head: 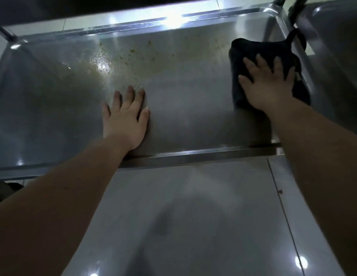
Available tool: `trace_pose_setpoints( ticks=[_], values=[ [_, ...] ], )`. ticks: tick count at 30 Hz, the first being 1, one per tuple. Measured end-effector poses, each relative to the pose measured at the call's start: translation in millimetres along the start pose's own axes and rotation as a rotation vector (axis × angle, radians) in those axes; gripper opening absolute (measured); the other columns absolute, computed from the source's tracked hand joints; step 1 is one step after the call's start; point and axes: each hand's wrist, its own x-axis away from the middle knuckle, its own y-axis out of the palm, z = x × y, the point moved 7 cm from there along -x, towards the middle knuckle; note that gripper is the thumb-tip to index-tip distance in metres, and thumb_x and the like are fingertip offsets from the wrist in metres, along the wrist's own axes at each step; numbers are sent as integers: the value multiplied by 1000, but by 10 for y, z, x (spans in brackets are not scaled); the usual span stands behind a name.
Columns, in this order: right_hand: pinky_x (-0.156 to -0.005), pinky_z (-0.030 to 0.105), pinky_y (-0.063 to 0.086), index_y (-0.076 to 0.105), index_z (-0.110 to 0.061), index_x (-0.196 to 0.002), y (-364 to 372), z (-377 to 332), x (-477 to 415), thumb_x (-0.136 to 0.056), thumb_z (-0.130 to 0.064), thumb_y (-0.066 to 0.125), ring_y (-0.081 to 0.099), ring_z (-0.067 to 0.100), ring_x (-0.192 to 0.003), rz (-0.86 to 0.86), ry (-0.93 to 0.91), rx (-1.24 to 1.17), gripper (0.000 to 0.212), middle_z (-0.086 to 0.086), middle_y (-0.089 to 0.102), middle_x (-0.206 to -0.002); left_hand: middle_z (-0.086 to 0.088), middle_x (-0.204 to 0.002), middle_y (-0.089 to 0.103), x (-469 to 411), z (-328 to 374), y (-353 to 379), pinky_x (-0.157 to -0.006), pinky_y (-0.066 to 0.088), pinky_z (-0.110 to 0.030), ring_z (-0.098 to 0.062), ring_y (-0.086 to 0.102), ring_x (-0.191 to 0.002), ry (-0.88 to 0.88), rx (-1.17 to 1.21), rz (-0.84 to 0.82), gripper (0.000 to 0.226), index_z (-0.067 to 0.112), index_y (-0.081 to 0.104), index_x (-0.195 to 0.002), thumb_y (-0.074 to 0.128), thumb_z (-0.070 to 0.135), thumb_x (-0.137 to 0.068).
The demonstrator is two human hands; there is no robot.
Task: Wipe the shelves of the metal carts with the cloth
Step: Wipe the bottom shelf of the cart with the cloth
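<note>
The right hand (270, 84) presses flat, fingers spread, on a dark, soft folded cloth (261, 56) at the right end of the smooth, stained steel shelf (183, 92). The left hand (126, 118) lies flat and open on bare metal.

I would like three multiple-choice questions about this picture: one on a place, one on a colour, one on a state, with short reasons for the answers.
1. Where on the shelf does the cloth lie?
A) left end
B) right end
C) middle

2. What colour is the cloth?
A) white
B) yellow
C) black

3. How does the left hand lie?
A) flat on bare metal
B) gripping the cloth
C) clenched

Answers:
1 B, it lies by the right rim under the right hand.
2 C, it looks black against grey metal.
3 A, straight fingers rest on the shelf.
</note>
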Motion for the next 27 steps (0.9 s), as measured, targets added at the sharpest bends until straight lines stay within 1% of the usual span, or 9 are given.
trace_pose_setpoints(
  ticks=[2,3,7,9,12,17,20,22,27],
  values=[
    [-114,65,-6,6,-42,-154,21,-252,-29,-98,-56,19,-9,35,-149,5,70,-16,59,-7,-4,-164,5,-164,2,0,3,-1,-117,-2,-55,-28,0,-150,-2,-5,3,56,34,7,-155,21,45,-102],
    [-113,66,-6,6,-42,-154,42,-531,1,-98,-57,20,-9,37,-149,-3,33,-26,60,-6,-4,-164,5,-164,1,-3,4,4,-117,-2,-55,-27,0,-150,-3,-9,-2,56,33,7,-155,21,45,-102],
    [-114,62,-7,13,-43,-153,273,-2005,660,-99,-55,24,-6,31,-150,9,-494,-23,57,-9,2,-164,6,-164,-2,4,-26,21,-118,-3,-54,-25,-2,-150,-11,-17,-13,57,27,3,-156,20,40,-103],
    [-116,59,-7,14,-44,-153,329,-2208,839,-99,-55,23,-5,26,-150,-11,-592,-36,55,-11,5,-164,6,-164,-3,7,-33,22,-119,-3,-52,-24,-2,-150,-17,-10,-11,58,23,1,-156,20,37,-103],
    [-117,57,-1,16,-46,-152,212,-1747,497,-97,-59,27,1,24,-151,29,-539,-12,57,-13,7,-163,6,-164,0,4,0,8,-118,-2,-52,-25,0,-150,-4,-22,-9,56,30,5,-156,20,39,-103],
    [-116,60,1,11,-44,-153,-19,-8,70,-99,-59,22,0,29,-150,43,-39,-14,58,-9,5,-164,6,-164,2,3,20,3,-117,-2,-54,-27,0,-149,-6,-8,-3,56,33,6,-155,21,41,-102],
    [-115,63,-4,7,-42,-154,14,115,243,-99,-57,18,-6,32,-150,21,138,-19,57,-8,0,-164,5,-164,2,7,14,10,-118,-2,-56,-28,1,-149,-5,-1,10,56,33,7,-155,21,41,-102],
    [-113,65,-6,4,-41,-154,86,-316,438,-99,-56,18,-8,34,-149,19,88,-23,58,-8,-3,-164,4,-164,3,10,3,13,-118,-1,-56,-29,1,-149,-8,-2,12,56,32,7,-155,21,41,-102],
    [-113,64,-10,0,-44,-153,403,-1659,1394,-99,-58,18,-12,32,-149,-23,-391,23,59,-10,-7,-164,3,-164,2,40,-10,1,-118,-1,-56,-28,1,-149,-3,-14,7,56,28,6,-156,19,38,-102]
  ],
)
